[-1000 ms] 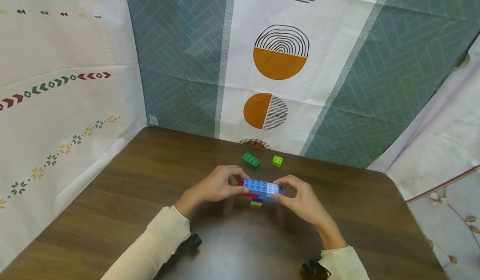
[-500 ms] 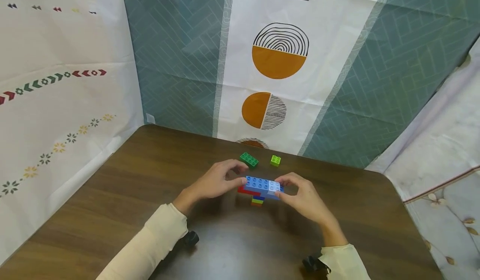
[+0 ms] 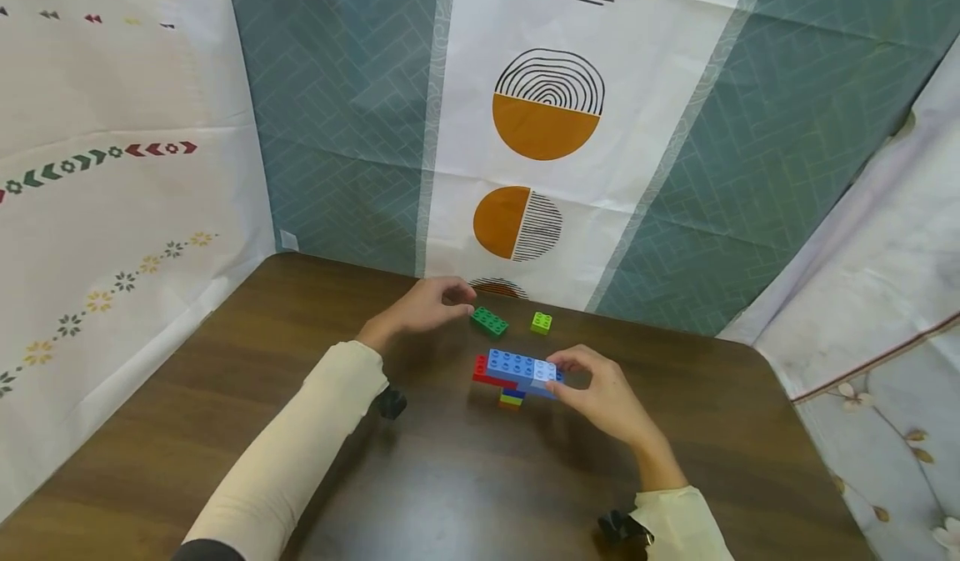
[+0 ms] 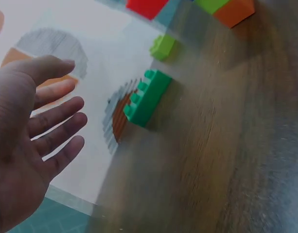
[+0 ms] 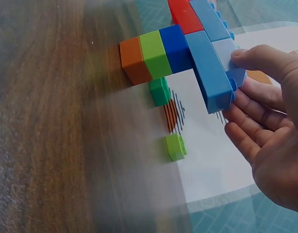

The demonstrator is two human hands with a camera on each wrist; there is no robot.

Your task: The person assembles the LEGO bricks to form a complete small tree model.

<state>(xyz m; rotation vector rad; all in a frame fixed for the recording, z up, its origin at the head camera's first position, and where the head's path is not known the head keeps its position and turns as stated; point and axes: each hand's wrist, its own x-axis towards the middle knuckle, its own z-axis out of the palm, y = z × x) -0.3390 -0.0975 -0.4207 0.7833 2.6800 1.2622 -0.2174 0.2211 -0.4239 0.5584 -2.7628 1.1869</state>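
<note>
A toy-brick build stands on the table, its column of orange (image 5: 135, 60), lime (image 5: 156, 54) and dark blue (image 5: 177, 48) bricks topped by a red brick (image 3: 480, 369) and a blue brick (image 5: 209, 73). Across these two lie another blue brick (image 3: 510, 363) and a pale blue brick (image 3: 544, 371). My right hand (image 3: 603, 394) pinches the pale blue brick between thumb and fingers. My left hand (image 3: 431, 304) is off the build, empty, fingers spread and relaxed in the left wrist view. Its fingertips are close to a loose green brick (image 3: 489, 322).
A small lime brick (image 3: 541, 323) lies right of the green one, near the back edge of the brown table (image 3: 450, 478). Behind hangs a patterned cloth (image 3: 547, 127), with a white cloth (image 3: 112, 211) along the left side.
My left hand has let go of the build's left end and moved away toward the back, near the green brick. The right hand stays at the pale blue brick.
</note>
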